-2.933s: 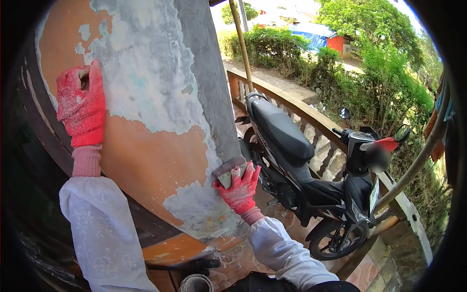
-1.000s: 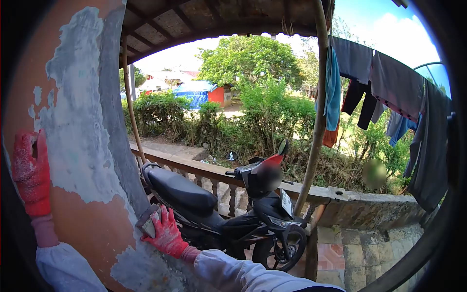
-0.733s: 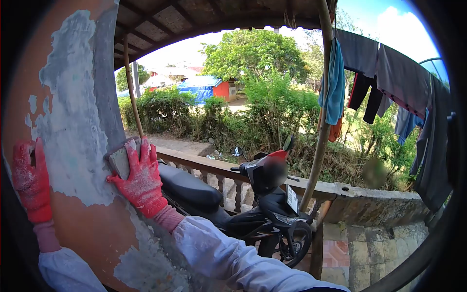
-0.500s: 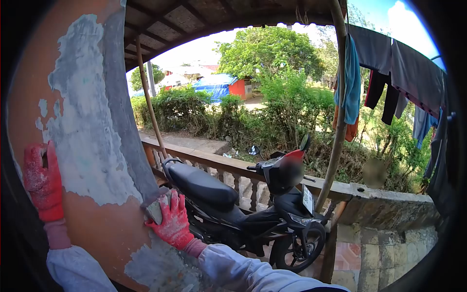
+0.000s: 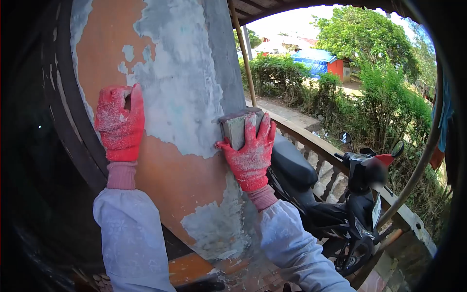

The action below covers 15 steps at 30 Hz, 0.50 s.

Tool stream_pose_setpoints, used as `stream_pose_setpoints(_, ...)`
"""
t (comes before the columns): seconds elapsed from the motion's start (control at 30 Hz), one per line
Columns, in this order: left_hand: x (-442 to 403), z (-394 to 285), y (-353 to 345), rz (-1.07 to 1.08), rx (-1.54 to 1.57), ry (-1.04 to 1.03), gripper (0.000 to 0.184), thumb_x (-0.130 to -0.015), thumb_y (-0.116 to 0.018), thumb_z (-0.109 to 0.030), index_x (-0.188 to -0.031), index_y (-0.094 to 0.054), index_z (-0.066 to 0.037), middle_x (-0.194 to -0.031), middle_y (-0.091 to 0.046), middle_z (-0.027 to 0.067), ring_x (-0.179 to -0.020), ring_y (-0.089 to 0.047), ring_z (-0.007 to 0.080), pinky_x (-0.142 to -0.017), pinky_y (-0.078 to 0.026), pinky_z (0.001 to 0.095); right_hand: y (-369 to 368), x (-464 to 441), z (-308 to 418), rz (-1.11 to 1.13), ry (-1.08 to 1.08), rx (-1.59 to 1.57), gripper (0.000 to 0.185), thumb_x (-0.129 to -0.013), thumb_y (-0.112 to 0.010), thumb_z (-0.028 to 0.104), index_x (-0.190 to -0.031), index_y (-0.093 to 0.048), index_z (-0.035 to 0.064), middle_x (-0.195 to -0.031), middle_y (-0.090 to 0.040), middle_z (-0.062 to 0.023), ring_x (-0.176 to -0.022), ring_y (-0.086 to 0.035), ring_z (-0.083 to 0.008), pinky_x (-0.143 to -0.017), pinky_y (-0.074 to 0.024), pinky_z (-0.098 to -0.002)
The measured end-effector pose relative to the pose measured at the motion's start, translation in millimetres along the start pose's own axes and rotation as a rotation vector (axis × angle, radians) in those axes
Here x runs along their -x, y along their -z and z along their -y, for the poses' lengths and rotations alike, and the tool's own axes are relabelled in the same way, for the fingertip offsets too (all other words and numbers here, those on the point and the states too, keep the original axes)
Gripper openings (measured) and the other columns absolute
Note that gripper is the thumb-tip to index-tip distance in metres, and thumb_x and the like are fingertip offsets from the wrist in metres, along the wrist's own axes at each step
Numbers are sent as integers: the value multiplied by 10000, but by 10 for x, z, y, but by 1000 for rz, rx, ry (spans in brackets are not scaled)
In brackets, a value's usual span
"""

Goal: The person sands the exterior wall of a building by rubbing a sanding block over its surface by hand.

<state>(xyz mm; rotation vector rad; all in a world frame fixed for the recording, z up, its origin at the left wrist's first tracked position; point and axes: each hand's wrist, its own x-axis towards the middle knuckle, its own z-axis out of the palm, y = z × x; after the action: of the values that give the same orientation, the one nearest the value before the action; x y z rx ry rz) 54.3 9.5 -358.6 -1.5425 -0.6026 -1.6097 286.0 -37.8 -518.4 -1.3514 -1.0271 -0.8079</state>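
Note:
My right hand (image 5: 250, 158), in a red glove dusted with white powder, holds a grey rectangular block (image 5: 236, 130) flat against the wall's corner edge. The fingers are spread over the block's face, with the thumb at its lower left. My left hand (image 5: 121, 121), in a matching dusty glove, is curled up in front of the wall, left of the bare patch. Something dark shows between its thumb and fingers; I cannot make out what it is. The orange wall (image 5: 170, 168) has peeling paint around a large grey-white patch (image 5: 180, 82) and another grey patch (image 5: 214, 226) lower down.
A black motorcycle (image 5: 292, 163) stands close on the right, beside a balustrade (image 5: 311, 141). A slanting pole (image 5: 423, 165) rises at the far right. A dark frame (image 5: 73, 97) borders the wall on the left. Hedges (image 5: 277, 80) grow outside.
The view has turned left, so the wall and motorcycle appear farther right. My right hand has moved the block higher along the wall's edge. My left hand stays near the same wall area, still curled.

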Motion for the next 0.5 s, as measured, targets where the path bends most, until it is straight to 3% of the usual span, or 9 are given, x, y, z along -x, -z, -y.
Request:
stream_pose_setpoints(0.1,3,10,-1,0,8,13,160,-901,-746,-200,-888,-651,-72,-954,-648,91,-826,-669,252,-744,-545,366,13,954,-358,171,15,51,874,-625,-861,533,-1287,-527,71,-1427,-395,-322,-1347,-347,-570,-1034,-369,-679)
stream_pose_setpoints(0.17,-10,-8,-6,14,-36,34,167,-898,-750,-198,-877,-648,-67,-948,-643,98,-823,-665,252,-745,-546,360,16,1749,-715,228,69,75,870,-632,-863,537,-1243,-465,61,-1354,-402,-373,-1310,-383,-579,-1056,-306,-747)
stream_pose_setpoints(0.23,-2,-9,-13,7,-20,32,168,-898,-750,-199,-873,-647,-69,-951,-644,95,-826,-666,247,-747,-546,359,43,1954,-870,247,71,49,874,-646,-854,556,-1250,-459,63,-1353,-404,-373,-1309,-388,-577,-1065,-296,-751)
stream_pose_setpoints(0.37,-25,-42,-8,5,-22,53,172,-901,-748,-201,-863,-643,-70,-955,-643,91,-832,-666,234,-753,-546,357,-21,1078,-630,146,127,50,914,-674,-820,617,-1330,-468,87,-1426,-391,-349,-1348,-355,-578,-1086,-284,-744)
stream_pose_setpoints(0.43,-26,-32,-14,6,-30,47,176,-903,-747,-207,-865,-643,-69,-954,-642,92,-829,-666,236,-753,-546,355,47,262,-241,162,-36,75,925,-679,-807,624,-1410,-527,132,-1511,-368,-299,-1389,-295,-578,-1109,-301,-677)
stream_pose_setpoints(0.5,-9,-35,-6,20,-35,41,181,-904,-746,-212,-867,-643,-69,-953,-640,92,-826,-665,237,-753,-546,353,51,-319,-68,49,29,74,887,-701,-794,606,-1411,-549,135,-1527,-365,-287,-1386,-322,-542,-1129,-322,-592)
